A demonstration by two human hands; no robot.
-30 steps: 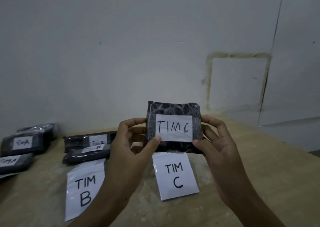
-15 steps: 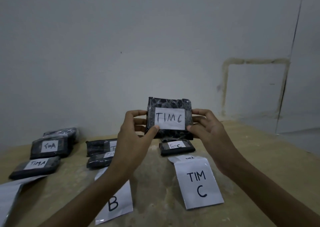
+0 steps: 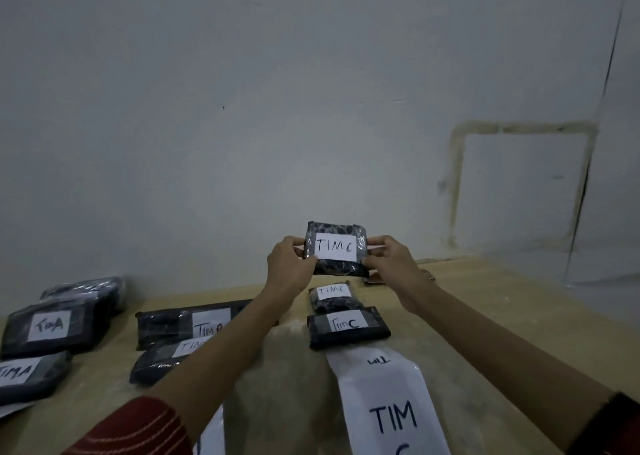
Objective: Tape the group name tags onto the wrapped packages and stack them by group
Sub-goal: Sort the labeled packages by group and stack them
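Observation:
I hold a black wrapped package (image 3: 337,267) with a white "TIM C" tag (image 3: 335,246) upright in the air, far out over the table. My left hand (image 3: 289,264) grips its left edge and my right hand (image 3: 389,264) grips its right edge. Below it lie two more black "TIM C" packages (image 3: 348,328), one behind the other (image 3: 332,297). A large white "TIM C" sheet (image 3: 391,406) lies in front of them.
"TIM B" packages (image 3: 180,330) lie at centre left, partly hidden by my left arm. "TIM A" packages (image 3: 48,330) sit at far left. The wooden table (image 3: 485,316) meets a white wall (image 3: 311,108) at the back. A small dark object (image 3: 375,280) lies behind my right hand.
Both hands have carried the tagged package forward, away from me, over the two "TIM C" packages. The view has shifted, so that both of those packages now show.

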